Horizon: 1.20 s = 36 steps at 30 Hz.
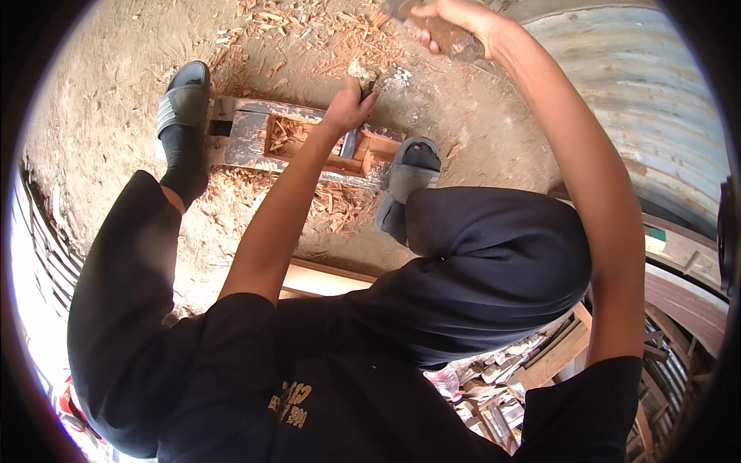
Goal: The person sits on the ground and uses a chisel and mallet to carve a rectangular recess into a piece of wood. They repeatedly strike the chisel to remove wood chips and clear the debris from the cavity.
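My left hand (350, 108) is wrapped round a chisel (350, 143), its blade pointing down into a long recess cut in a weathered wooden beam (245, 147). The chisel's pale, frayed handle top (361, 71) sticks out above the fist. Raised at the upper right, my right hand (471, 23) grips a brown wooden mallet (454, 40), apart from the chisel. Reddish wood chips (287, 136) fill the left part of the recess. A dark square hole (221, 128) shows near the beam's left end.
My sandalled feet (184, 108) flank the beam, the right sandal (413, 166) close against its end. Shavings (332, 202) litter the dirt floor (116, 116). Corrugated metal sheets (633, 85) lie at the right. Scrap wood (557, 356) is piled behind my right leg.
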Available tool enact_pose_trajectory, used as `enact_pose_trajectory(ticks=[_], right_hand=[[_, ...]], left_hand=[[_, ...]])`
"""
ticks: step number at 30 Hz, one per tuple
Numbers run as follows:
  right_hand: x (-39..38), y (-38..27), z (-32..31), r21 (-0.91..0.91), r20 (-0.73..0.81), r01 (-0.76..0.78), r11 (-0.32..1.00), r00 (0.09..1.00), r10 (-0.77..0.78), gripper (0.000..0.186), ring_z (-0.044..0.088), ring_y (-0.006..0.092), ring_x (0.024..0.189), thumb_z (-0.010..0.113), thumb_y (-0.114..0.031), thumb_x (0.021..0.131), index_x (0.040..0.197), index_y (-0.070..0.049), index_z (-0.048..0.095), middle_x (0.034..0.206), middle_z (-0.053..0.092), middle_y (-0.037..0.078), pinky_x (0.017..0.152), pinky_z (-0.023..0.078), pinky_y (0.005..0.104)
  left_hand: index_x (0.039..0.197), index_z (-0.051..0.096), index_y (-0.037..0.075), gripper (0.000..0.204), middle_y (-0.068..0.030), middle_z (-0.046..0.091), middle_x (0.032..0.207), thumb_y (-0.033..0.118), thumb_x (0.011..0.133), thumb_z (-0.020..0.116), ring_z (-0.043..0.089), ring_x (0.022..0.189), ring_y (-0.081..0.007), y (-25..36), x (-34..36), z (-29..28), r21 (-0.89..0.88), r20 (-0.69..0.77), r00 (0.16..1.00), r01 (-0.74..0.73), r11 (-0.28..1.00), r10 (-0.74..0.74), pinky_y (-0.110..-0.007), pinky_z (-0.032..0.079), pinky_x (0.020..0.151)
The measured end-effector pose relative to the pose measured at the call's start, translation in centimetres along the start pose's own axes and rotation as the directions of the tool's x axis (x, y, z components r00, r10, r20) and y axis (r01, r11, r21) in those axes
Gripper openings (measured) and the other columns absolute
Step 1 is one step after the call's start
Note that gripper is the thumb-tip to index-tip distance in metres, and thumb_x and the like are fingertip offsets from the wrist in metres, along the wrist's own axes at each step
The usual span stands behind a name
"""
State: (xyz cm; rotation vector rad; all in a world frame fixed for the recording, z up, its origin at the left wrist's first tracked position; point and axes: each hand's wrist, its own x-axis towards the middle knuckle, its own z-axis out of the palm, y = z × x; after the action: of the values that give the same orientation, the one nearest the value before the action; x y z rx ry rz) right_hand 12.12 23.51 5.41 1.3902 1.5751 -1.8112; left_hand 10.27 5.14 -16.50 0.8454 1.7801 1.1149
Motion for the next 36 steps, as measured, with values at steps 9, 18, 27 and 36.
enact_pose_trajectory(ticks=[9, 18, 27, 36], right_hand=[[-2.3, 2.3, 2.4, -0.285, 0.187, -0.161, 0.945, 0.957, 0.220, 0.023, 0.046, 0.0074, 0.052, 0.047, -0.016, 0.088, 0.102, 0.001, 0.045, 0.067, 0.049, 0.004, 0.040, 0.044, 0.0180], [-0.3, -2.6, 0.9, 0.124, -0.252, 0.274, 0.954, 0.938, -0.237, 0.019, 0.054, 0.0205, 0.053, 0.038, -0.021, 0.090, 0.083, -0.006, 0.048, 0.066, 0.054, 0.007, 0.047, 0.047, 0.0338], [-2.8, 2.0, 5.1, -0.391, 0.179, -0.143, 0.909, 0.957, 0.228, 0.024, 0.051, 0.0112, 0.055, 0.040, -0.024, 0.092, 0.081, -0.003, 0.048, 0.066, 0.051, 0.004, 0.051, 0.049, 0.0275], [-2.6, -6.5, 3.5, -0.018, -0.239, 0.320, 0.947, 0.919, -0.315, 0.017, 0.053, 0.0179, 0.053, 0.044, -0.018, 0.087, 0.085, -0.003, 0.050, 0.065, 0.054, 0.008, 0.046, 0.046, 0.0322]], left_hand=[[0.089, 0.033, -0.003, 0.042, -0.0289, 0.056, 0.072, 0.031, 0.084, 0.057, 0.053, 0.075, -0.0483, -2.4, 0.0, -0.2, 0.028, -0.033, 0.999, -0.042, 0.999, 0.043, -0.048, 0.043, 0.065], [0.089, 0.036, -0.003, 0.040, -0.0206, 0.060, 0.069, 0.030, 0.085, 0.057, 0.061, 0.068, -0.0350, -0.7, -0.2, -0.5, 0.017, 0.004, 0.999, 0.042, 0.999, -0.042, -0.040, 0.047, 0.063], [0.088, 0.039, -0.004, 0.039, -0.0157, 0.063, 0.069, 0.030, 0.084, 0.059, 0.063, 0.065, -0.0264, -1.0, -0.9, -1.1, -0.073, 0.025, 0.999, 0.037, 0.997, -0.035, -0.036, 0.049, 0.063], [0.088, 0.041, -0.004, 0.041, -0.0159, 0.064, 0.073, 0.034, 0.085, 0.056, 0.064, 0.070, -0.0270, -0.2, -0.9, -1.4, 0.015, 0.090, 0.993, 0.078, 0.997, -0.079, -0.035, 0.049, 0.066]])
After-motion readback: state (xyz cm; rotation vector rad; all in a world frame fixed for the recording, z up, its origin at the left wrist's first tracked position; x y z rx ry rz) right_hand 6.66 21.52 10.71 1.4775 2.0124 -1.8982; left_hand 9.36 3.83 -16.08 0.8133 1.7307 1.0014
